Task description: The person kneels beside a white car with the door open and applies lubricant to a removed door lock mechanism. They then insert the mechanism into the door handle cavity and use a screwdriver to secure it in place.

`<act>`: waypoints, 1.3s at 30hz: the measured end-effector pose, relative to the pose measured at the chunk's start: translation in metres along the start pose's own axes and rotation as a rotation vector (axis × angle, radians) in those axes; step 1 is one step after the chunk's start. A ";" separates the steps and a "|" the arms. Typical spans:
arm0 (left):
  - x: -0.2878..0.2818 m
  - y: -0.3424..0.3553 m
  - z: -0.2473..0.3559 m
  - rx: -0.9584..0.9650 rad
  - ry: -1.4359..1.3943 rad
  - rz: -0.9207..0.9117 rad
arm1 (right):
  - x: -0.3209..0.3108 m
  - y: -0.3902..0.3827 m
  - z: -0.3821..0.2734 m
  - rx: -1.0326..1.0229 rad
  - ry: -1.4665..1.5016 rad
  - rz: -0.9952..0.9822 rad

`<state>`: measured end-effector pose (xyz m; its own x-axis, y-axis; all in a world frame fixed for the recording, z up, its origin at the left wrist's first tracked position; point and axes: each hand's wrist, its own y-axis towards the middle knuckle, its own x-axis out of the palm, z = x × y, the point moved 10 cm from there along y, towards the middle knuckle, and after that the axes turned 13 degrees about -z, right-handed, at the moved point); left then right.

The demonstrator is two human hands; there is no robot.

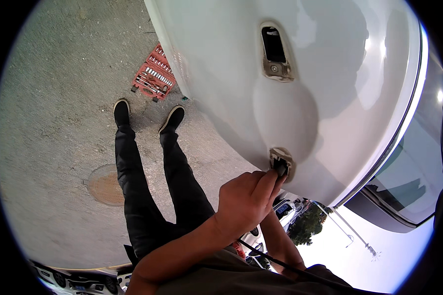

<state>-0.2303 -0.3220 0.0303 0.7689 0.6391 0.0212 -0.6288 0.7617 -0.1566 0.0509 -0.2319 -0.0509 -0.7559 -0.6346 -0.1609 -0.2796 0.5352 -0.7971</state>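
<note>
A white car door panel fills the upper right. It has two openings, one at each end of a shallow hollow: an elongated dark opening and a smaller opening with a worn, dirty rim. My left hand is closed at the smaller opening, its fingers pinching a small dark grey piece that sits partly in the opening. My right hand is mostly hidden behind the left; its forearm shows, but I cannot tell what its fingers do.
A red socket set case lies spread on the concrete ground beside my shoes. A round manhole cover is behind my legs. The car's side mirror juts out at right. Parked vehicles stand at lower left.
</note>
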 end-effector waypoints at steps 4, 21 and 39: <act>-0.003 -0.004 0.005 0.115 0.068 0.099 | 0.005 -0.003 -0.009 0.005 -0.048 0.009; 0.016 -0.003 -0.029 -0.120 -0.208 -0.020 | 0.010 -0.014 -0.025 0.032 -0.235 0.020; 0.026 -0.009 -0.046 -0.414 -0.412 0.115 | 0.035 -0.007 -0.047 -0.144 -0.515 -0.076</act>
<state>-0.1994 -0.3173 -0.0134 0.5378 0.7671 0.3498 -0.5440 0.6327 -0.5512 -0.0013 -0.2319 -0.0233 -0.3527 -0.8463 -0.3992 -0.4278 0.5253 -0.7356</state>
